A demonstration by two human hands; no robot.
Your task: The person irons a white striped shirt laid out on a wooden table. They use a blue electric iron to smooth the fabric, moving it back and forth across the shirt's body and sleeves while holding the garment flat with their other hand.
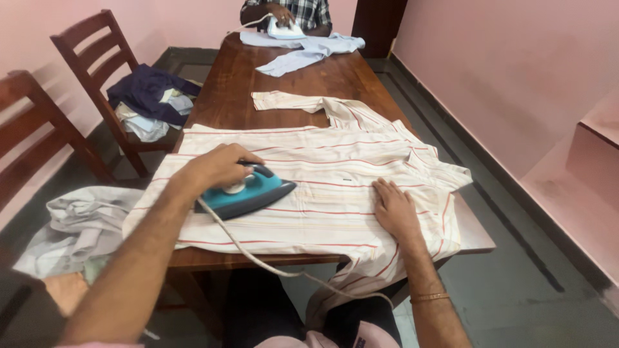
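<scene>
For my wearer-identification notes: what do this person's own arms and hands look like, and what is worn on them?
Both forearms are bare, with no gloves. The left hand has no ring or watch that shows. The right hand has a thin gold-coloured bangle at the wrist. A pale pink sleeve edge shows at the left arm's bottom.

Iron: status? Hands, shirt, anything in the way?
Left hand grips iron on shirt. Right hand flat on shirt. Cord trails off table edge.
</scene>
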